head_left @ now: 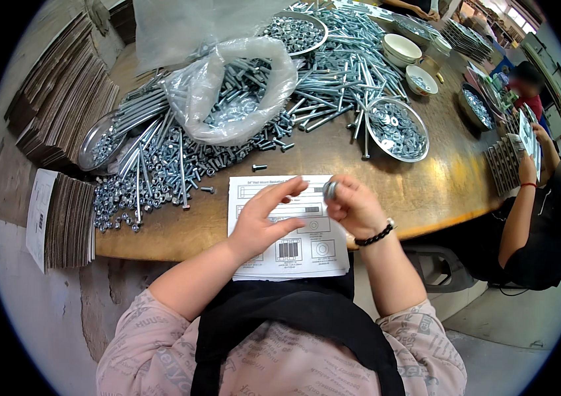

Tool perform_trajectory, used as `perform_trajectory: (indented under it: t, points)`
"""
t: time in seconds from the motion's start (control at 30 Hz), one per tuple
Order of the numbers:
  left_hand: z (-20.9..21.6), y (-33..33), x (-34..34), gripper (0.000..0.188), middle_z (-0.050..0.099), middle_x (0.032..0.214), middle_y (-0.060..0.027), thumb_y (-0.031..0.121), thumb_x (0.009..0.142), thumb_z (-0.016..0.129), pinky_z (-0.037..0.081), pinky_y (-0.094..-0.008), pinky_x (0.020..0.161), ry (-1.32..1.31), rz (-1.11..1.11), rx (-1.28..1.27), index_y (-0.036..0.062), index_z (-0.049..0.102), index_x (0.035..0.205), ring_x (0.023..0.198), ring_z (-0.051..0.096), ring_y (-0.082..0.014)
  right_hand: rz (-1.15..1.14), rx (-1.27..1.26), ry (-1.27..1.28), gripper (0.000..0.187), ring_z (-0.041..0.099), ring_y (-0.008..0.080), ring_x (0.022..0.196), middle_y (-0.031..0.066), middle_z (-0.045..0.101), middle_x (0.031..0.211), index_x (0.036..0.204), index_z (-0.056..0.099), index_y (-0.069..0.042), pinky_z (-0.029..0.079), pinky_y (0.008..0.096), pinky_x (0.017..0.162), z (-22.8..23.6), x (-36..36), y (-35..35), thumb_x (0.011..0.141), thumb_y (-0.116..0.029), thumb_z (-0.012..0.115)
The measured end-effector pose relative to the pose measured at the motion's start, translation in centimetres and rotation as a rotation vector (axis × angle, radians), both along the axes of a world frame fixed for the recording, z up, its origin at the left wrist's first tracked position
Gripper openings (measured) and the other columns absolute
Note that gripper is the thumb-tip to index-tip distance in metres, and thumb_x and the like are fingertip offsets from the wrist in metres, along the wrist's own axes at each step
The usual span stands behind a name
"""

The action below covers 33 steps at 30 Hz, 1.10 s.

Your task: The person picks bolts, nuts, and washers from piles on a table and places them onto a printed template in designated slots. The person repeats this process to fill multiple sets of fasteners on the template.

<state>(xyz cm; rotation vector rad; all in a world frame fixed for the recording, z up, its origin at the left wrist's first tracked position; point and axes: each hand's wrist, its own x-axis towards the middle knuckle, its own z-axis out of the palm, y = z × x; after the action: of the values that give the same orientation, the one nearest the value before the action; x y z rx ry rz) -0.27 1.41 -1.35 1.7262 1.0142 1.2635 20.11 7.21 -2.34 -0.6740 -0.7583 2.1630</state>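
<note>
My left hand [264, 214] hovers over a printed sheet with part drawings [257, 261], thumb and fingers apart and nothing held. My right hand [356, 208], with a dark beaded bracelet at the wrist, pinches a few metal washers [330, 190] between thumb and fingers above the sheet's upper right. How many washers are held cannot be made out. Beyond the right hand stands a metal bowl of flat washers [397, 130]. A single short bolt [259, 167] lies just past the sheet's top edge, and another [208, 189] is left of it.
Long bolts [340, 79] are heaped at the back, around an open plastic bag [231, 92]. Loose nuts [119, 201] spread at the left. Cardboard stacks [63, 92] stand on the left. White bowls [402, 47] sit at the back right. At the right, a co-worker's arm [525, 204] holds a sheet.
</note>
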Motion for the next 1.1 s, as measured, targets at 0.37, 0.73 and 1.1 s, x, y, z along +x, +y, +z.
perform_trajectory:
  t: [0.37, 0.73, 1.1]
  points:
    - [0.2, -0.1, -0.2, 0.038, 0.059, 0.100, -0.0100, 0.003, 0.068, 0.068, 0.045, -0.0280, 0.070, 0.077, 0.047, 0.209, 0.0030, 0.060, 0.105, 0.084, 0.057, -0.0199, -0.071, -0.225, 0.075, 0.020, 0.052, 0.0088, 0.075, -0.0008, 0.054, 0.084, 0.103, 0.053, -0.006, 0.043, 0.0211, 0.064, 0.8, -3.6, -4.8, 0.089, -0.019, 0.053]
    - [0.1, -0.8, 1.4, 0.033, 0.058, 0.094, -0.0079, 0.008, 0.067, 0.067, 0.050, -0.0311, 0.067, 0.615, 0.058, 0.260, 0.0066, 0.059, 0.099, 0.080, 0.059, -0.0240, -0.135, -0.128, 0.132, 0.059, 0.044, 0.0183, 0.107, 0.0089, 0.041, 0.127, 0.132, 0.029, -0.006, 0.031, 0.0324, 0.094, 0.1, -3.7, -6.1, 0.093, -0.050, 0.022]
    - [-2.8, -1.2, 4.0, 0.030, 0.056, 0.092, -0.0087, 0.008, 0.069, 0.063, 0.048, -0.0340, 0.070, 0.526, -0.255, 0.065, 0.0079, 0.059, 0.099, 0.082, 0.057, -0.0256, -0.668, -0.178, 0.164, 0.041, 0.049, 0.0217, 0.101, 0.0103, 0.050, 0.103, 0.115, 0.041, -0.002, 0.040, 0.0360, 0.092, -1.9, 1.8, -4.8, 0.094, -0.037, 0.034]
